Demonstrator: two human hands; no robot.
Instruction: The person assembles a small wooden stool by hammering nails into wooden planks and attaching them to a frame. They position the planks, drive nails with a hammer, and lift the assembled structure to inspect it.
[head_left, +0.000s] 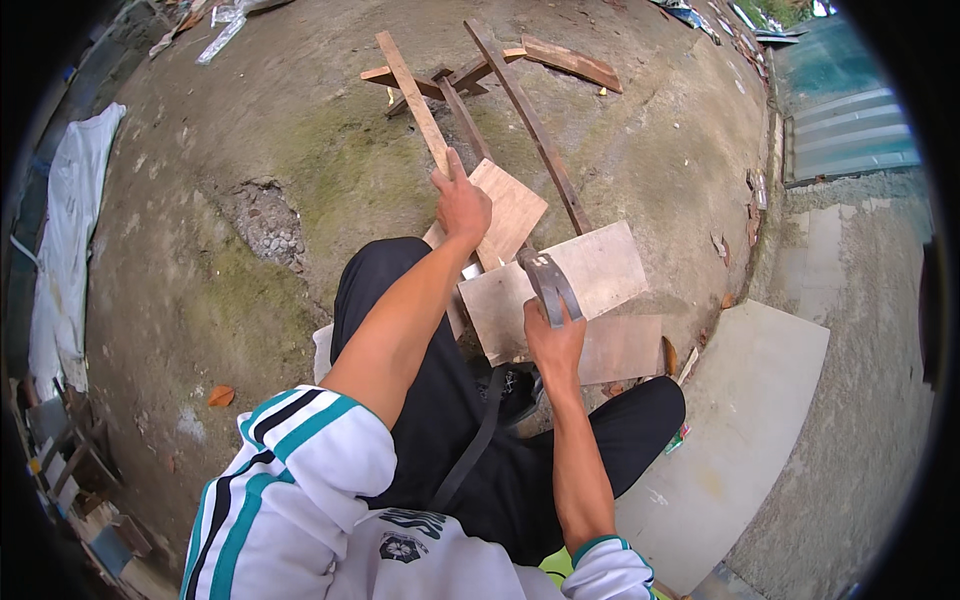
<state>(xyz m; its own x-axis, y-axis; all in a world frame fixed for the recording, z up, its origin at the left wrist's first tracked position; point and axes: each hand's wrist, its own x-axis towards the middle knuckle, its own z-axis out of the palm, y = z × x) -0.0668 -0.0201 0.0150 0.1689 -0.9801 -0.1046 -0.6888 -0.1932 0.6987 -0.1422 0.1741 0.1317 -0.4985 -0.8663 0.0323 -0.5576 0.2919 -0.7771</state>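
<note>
While the left arm stretches forward nearly straight from a white sleeve with teal and black stripes, the left hand (461, 207) lies palm down on a square board (512, 212), thumb raised, its grip pressing the near end of a slat (414, 94) against the board. That slat is pale, narrow and rough-sawn, running away over the ground. The right arm is bent, forearm bare, and the right hand (555, 343) has its grip closed around a hammer (551, 284), whose dull grey steel head points forward and up above a larger plywood sheet (600, 277). This sheet is flat, light tan and smooth, lying just beside the square board and overlapping a browner panel (625, 347) nearer the knee. Beyond them several darker, weathered laths (530, 118) cross each other loosely. All the wood rests on hard ground (250, 150), grey-brown, mossy green in patches, with a crumbled gravelly pit to the left. Black trousers fill the lower middle.
</note>
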